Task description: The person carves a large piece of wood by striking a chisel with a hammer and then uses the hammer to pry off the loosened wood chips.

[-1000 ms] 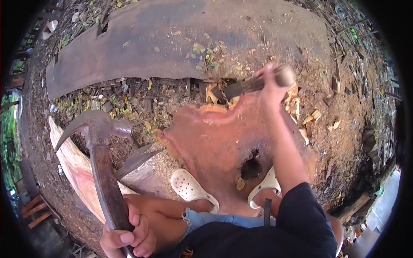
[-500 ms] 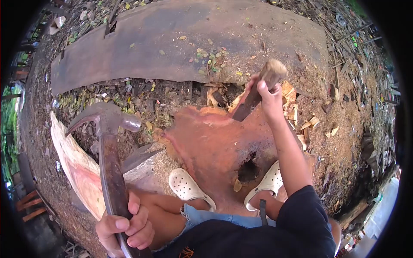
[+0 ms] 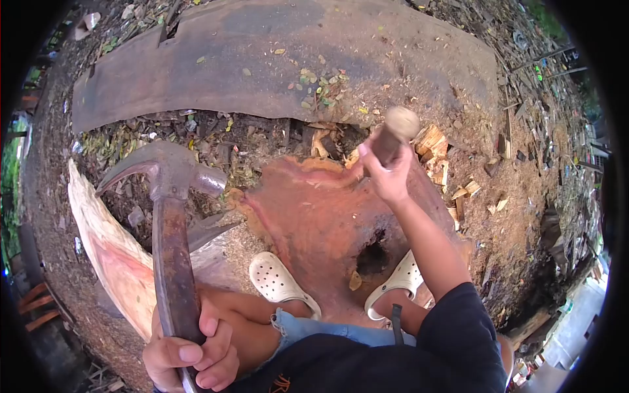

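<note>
My left hand (image 3: 193,357) is closed round the lower handle of a claw hammer (image 3: 171,242), whose head stands up at the left, claw pointing left. In my right hand (image 3: 390,173) is a chisel (image 3: 401,123) with a worn, round wooden top facing me. Its blade is hidden behind the hand, over the far edge of a broad reddish wood stump (image 3: 314,216). That edge is notched, with pale split wood just beyond it. A dark hole (image 3: 373,257) opens in the near part of the stump.
My feet in cream clogs (image 3: 278,281) straddle the stump's near end. A long pale wood slab (image 3: 108,245) lies at the left. Beyond the stump is a flat brown sheet (image 3: 229,62) with leaves on it. Wood chips (image 3: 432,144) are scattered at the right.
My right hand has moved slightly left and down, and the chisel has turned more upright, its blade now out of sight. The hammer head has shifted slightly, with my left grip unchanged.
</note>
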Demonstrator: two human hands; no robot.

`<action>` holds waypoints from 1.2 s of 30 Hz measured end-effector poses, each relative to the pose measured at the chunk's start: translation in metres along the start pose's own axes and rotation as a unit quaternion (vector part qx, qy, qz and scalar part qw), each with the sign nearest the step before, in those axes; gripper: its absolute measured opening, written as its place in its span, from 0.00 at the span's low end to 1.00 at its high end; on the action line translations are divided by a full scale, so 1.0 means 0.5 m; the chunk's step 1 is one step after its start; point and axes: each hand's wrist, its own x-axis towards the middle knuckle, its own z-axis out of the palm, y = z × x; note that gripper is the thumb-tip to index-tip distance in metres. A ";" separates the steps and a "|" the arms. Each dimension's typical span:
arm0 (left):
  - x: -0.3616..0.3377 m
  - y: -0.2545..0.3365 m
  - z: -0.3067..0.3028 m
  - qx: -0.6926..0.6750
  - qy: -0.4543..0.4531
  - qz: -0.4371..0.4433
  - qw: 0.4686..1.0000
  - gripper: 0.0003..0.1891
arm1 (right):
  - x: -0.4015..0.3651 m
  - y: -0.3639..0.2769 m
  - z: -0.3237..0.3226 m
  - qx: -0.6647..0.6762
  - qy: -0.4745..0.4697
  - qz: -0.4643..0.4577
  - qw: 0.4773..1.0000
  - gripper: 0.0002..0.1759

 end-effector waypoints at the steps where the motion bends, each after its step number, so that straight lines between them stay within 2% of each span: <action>1: -0.003 0.001 0.000 0.002 -0.002 -0.001 1.000 0.15 | 0.004 -0.011 0.001 0.026 0.007 0.004 1.000 0.11; 3: -0.006 0.001 -0.003 0.008 -0.007 0.003 1.000 0.15 | 0.026 -0.053 0.003 0.067 0.075 -0.075 0.992 0.10; 6: -0.013 0.002 -0.007 0.016 -0.007 0.011 1.000 0.15 | 0.062 -0.082 0.004 0.152 0.070 -0.111 0.980 0.10; 9: -0.013 0.003 -0.006 0.005 -0.005 0.014 1.000 0.15 | 0.071 -0.044 -0.013 0.055 0.013 -0.120 0.991 0.11; 10: -0.015 0.002 -0.005 -0.002 -0.003 0.015 1.000 0.15 | 0.060 -0.043 -0.002 0.078 0.049 -0.072 0.993 0.11; 17: -0.021 0.002 -0.017 0.024 -0.033 0.003 0.999 0.15 | 0.032 0.010 0.005 0.064 0.011 -0.046 0.997 0.12; 20: -0.020 0.005 -0.012 0.024 -0.028 -0.003 0.999 0.15 | 0.032 0.029 -0.008 -0.013 -0.056 -0.096 0.994 0.12; 26: -0.019 0.003 -0.012 0.010 -0.020 -0.002 1.000 0.15 | 0.025 -0.005 0.012 0.051 -0.002 -0.036 0.998 0.11; 32: -0.017 -0.001 -0.006 0.009 -0.017 -0.001 1.000 0.15 | 0.028 -0.002 0.014 0.012 -0.025 -0.068 0.997 0.11; 36: -0.014 0.000 -0.002 0.013 -0.025 -0.012 1.000 0.14 | 0.030 -0.004 0.018 0.034 -0.011 -0.037 0.999 0.11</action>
